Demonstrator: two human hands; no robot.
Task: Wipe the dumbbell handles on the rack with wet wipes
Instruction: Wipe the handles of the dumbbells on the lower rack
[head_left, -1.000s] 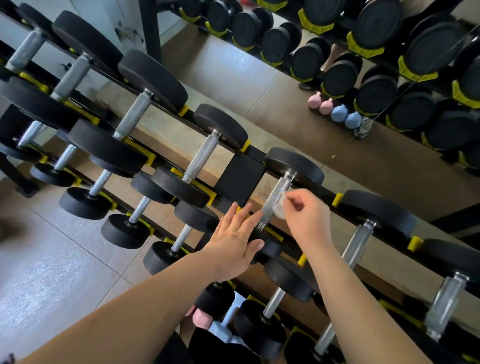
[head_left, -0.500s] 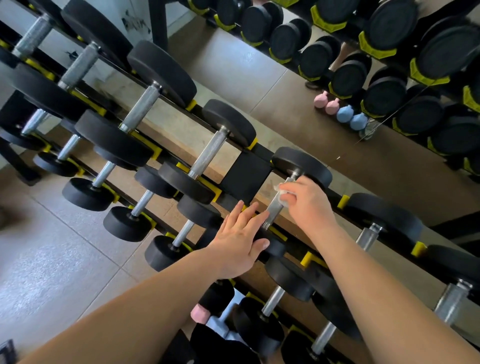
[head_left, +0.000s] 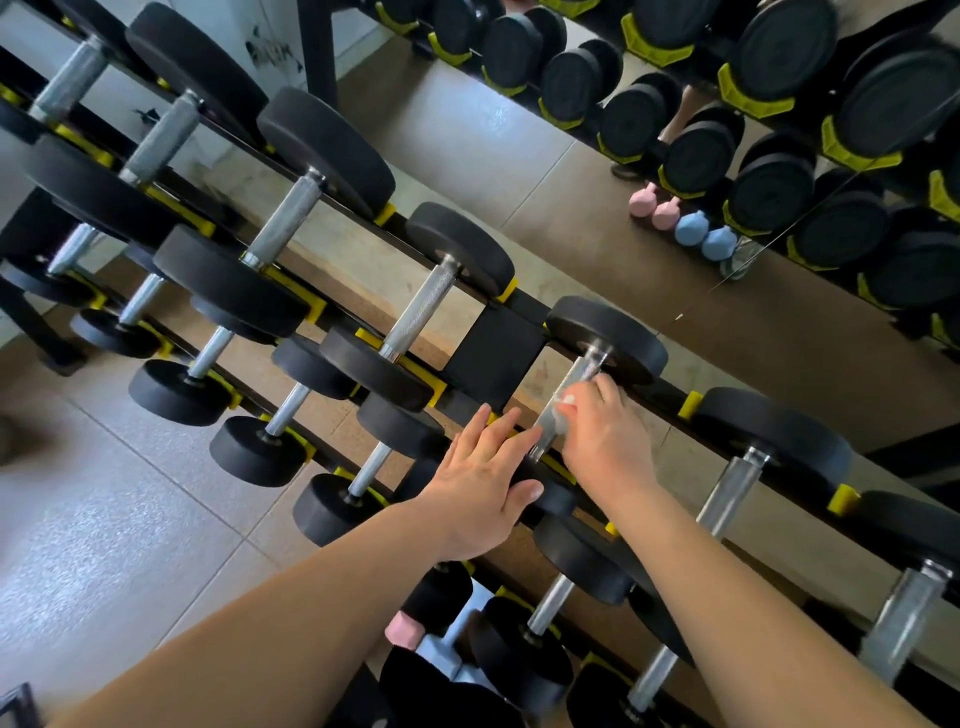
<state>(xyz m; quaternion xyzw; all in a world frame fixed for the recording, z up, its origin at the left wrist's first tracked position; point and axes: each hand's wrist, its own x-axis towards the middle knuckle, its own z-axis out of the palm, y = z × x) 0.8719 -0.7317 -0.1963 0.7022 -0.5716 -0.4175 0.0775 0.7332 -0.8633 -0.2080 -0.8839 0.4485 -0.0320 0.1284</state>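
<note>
Inspection: wet wipe (head_left: 567, 400) on dumbbell handle (head_left: 584, 370).
My right hand (head_left: 605, 441) grasps both, wipe at its 11 o'clock; my left hand (head_left: 478, 488) lies flat, fingers straight, at the handle's 8 o'clock.

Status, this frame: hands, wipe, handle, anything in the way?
Right hand wraps wet wipe round dumbbell handle. Left hand open, resting beside it. Nothing in the way.

My right hand (head_left: 605, 434) is hiding most of the wet wipe (head_left: 568, 400) and part of the dumbbell handle (head_left: 582, 374); my left hand (head_left: 480, 493) is covering its near head (head_left: 555, 500); another handle (head_left: 901, 623), lower right, is blurring.
</note>
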